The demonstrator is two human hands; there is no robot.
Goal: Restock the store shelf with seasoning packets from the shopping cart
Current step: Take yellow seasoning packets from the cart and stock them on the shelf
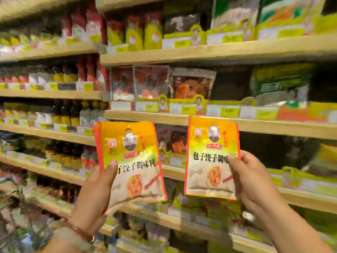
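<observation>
Seasoning packets: two, upright before the wooden shelves.
Left hand: thumb and fingers pinch left packet.
Right hand: pinches right packet.
Shelves: blurred bottles, pouches.

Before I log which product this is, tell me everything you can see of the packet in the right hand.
The packet is a flat, glossy pouch, plastic or foil by its sheen, orange at the top fading through yellow to pale below, with a red-orange border. It carries a small oval portrait, red seals, black Chinese lettering and a picture of a cut-open dumpling. It stands upright, front toward the camera, before the wooden shelves. The right hand pinches its right edge, thumb on the front. It touches nothing else.
</observation>
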